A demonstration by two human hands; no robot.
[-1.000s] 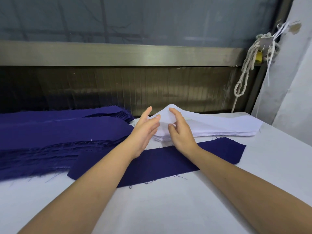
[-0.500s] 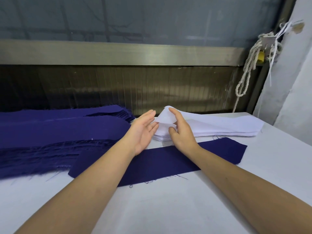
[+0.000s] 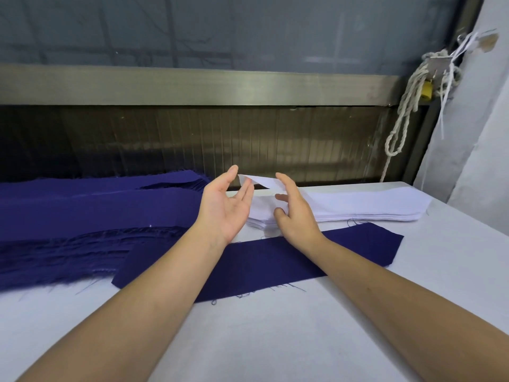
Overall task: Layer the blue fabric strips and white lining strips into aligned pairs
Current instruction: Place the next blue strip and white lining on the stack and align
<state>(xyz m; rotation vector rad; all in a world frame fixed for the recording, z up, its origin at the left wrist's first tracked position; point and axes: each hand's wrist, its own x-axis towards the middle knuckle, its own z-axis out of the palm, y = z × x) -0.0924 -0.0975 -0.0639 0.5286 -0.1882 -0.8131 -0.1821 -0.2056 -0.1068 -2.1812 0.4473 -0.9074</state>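
The raised corner of the top white lining strip (image 3: 257, 181) stands between the left hand (image 3: 224, 208), its grip open and palm up, and the right hand (image 3: 298, 219), whose grip I cannot tell. Best to peel one layer only off the white lining stack (image 3: 358, 205), then square it onto the single dark blue fabric strip (image 3: 358, 249) just in front. All lie on a white table (image 3: 275, 340), with a frayed blue strip pile (image 3: 96, 210) at left and a metal rail (image 3: 192, 84) and knotted rope (image 3: 405, 111) behind.

Even, soft light, probably from overhead; table (image 3: 275, 340) bright, shadows faint. Dull sheen along metal rail (image 3: 192, 84); panel (image 3: 192, 139) beneath it dim. Wide-angle bowing at edges. Near foreground slightly soft.
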